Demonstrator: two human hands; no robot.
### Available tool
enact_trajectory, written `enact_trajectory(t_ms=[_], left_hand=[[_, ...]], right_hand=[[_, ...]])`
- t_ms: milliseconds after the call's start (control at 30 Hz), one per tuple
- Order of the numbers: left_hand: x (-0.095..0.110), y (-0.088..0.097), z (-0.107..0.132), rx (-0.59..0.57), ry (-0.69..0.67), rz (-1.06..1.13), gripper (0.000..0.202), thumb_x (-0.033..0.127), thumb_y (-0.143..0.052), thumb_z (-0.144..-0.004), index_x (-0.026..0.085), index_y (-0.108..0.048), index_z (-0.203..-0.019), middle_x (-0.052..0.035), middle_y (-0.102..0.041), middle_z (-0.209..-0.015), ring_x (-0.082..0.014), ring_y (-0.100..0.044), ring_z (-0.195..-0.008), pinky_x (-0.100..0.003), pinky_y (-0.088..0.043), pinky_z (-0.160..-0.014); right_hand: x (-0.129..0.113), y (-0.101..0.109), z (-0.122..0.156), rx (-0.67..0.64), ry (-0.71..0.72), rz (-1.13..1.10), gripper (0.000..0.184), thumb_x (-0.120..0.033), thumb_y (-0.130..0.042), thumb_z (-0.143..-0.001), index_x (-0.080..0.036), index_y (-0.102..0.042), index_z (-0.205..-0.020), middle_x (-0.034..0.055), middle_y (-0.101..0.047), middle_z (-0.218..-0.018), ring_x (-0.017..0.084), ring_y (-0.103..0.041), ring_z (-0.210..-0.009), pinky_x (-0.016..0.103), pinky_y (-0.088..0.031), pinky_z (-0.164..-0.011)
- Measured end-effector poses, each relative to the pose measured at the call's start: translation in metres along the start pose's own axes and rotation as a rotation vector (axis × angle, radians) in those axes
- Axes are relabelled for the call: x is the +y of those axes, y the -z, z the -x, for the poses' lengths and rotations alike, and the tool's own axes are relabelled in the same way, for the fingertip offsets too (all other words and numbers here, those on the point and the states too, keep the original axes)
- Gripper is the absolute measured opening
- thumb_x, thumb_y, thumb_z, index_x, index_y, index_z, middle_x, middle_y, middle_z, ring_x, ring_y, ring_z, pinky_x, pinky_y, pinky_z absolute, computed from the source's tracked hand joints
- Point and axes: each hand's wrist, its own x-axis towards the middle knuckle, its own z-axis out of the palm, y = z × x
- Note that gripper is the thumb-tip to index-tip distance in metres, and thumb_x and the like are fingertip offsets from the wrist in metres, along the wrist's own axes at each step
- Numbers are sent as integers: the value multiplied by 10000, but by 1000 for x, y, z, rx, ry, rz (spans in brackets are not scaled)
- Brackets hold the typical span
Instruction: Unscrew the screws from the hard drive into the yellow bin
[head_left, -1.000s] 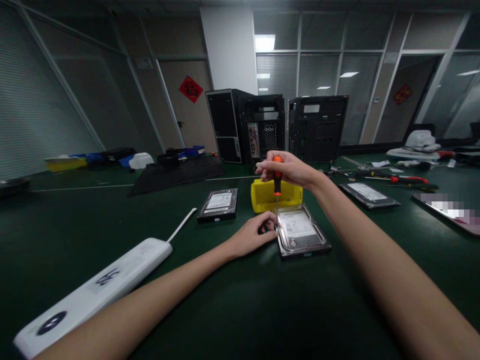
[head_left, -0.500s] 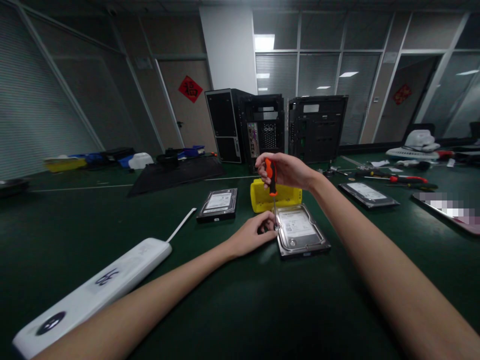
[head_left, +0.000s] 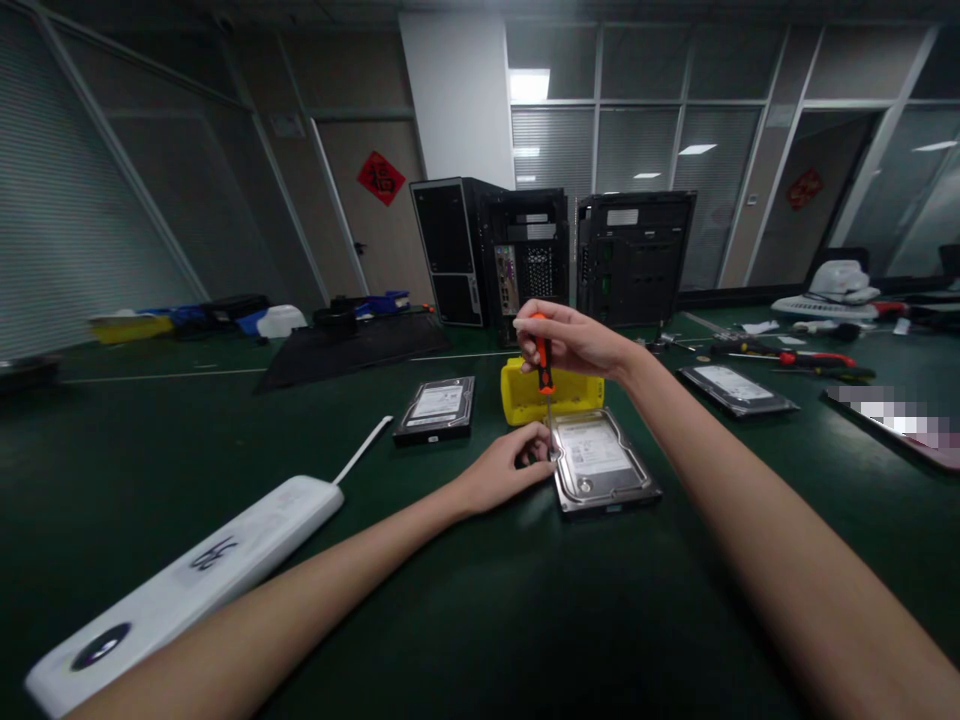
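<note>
A silver hard drive [head_left: 604,463] lies flat on the green table in front of me. My right hand [head_left: 576,340] is closed round the orange-and-black handle of a screwdriver [head_left: 544,368], held upright with its tip at the drive's near-left corner. My left hand [head_left: 506,468] rests on the table with fingers curled against that same corner, next to the screwdriver's shaft. A yellow plastic tray [head_left: 550,393] sits just behind the drive.
A second hard drive [head_left: 438,408] lies to the left, a third hard drive [head_left: 735,389] to the right. A white power strip [head_left: 187,580] lies near left. Two open computer cases [head_left: 559,255] stand at the back. Red-handled tools [head_left: 814,360] lie far right.
The screwdriver handle has turned in my right hand's fingers, and the hand has shifted slightly. My left hand and the drive stay where they were.
</note>
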Motion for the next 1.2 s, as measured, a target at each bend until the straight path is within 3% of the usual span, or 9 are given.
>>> enact_trajectory(t_ms=[233,400,700,967,1200], left_hand=[[1,0,0,3,1,-3,164,293,-519,-815,166,-513,-918,2,-515,-811,-146,-475,-751,-244,-371,-672],[0,0,0,-2,2,-6,189,307,-519,-822,166,-516,-946,0,-520,-814,-145,-474,-742,-244,-370,-665],[-1,0,-1,-4,-10,-3,187,300,-519,-823,163,-519,-951,-3,-519,-823,-146,-478,-753,-244,-372,-673],[-2,0,-1,-2,-13,-7,192,307,-521,-822,169,-519,-955,-4,-520,-826,-147,-479,-758,-245,-375,-676],[0,1,0,2,-1,-20,195,317,-516,-817,172,-519,-948,-8,-523,-829,-155,-481,-769,-252,-384,-681]], right_hand=[[0,2,-1,-31,-48,-94,278,-351,-383,-897,-151,-574,-929,-8,-518,-670,93,-509,-637,321,-499,-774],[0,5,0,-36,-39,-94,240,-297,-425,-879,-142,-587,-962,15,-569,-747,100,-541,-684,310,-498,-787],[-1,4,0,-2,-20,62,130,-274,-604,-790,-164,-572,-851,24,-647,-802,104,-608,-754,261,-495,-753],[-2,5,1,-21,-15,97,113,-250,-598,-797,-169,-521,-809,-16,-617,-686,76,-589,-622,212,-483,-642],[-6,-6,-2,-32,-76,72,180,-333,-505,-860,-160,-553,-866,-38,-522,-616,61,-503,-563,229,-480,-660]])
